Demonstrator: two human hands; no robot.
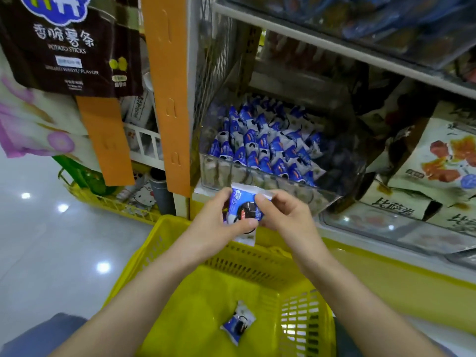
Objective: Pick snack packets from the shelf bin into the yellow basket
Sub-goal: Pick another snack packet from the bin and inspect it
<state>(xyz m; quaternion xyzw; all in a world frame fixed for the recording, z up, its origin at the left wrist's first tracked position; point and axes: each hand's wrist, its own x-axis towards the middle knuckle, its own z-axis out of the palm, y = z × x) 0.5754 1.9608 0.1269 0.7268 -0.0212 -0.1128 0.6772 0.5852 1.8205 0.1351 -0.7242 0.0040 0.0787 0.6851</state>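
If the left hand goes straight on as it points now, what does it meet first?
Likely the clear front wall of the shelf bin, just beyond the packet that the left hand and right hand hold; depth is unclear.

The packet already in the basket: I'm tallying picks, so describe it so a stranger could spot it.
Find the yellow basket at the view's bottom. On its floor, toward the right wall, lies a small blue-and-white packet. Unlike the held packet above the rim, it lies alone, untouched.

floor point(38, 240): glossy pale tile, 9 o'clock, 3 light glints point(103, 267) | shelf rail point(334, 46): white, 1 o'clock | orange strips point(167, 86): 2 hanging, 11 o'clock
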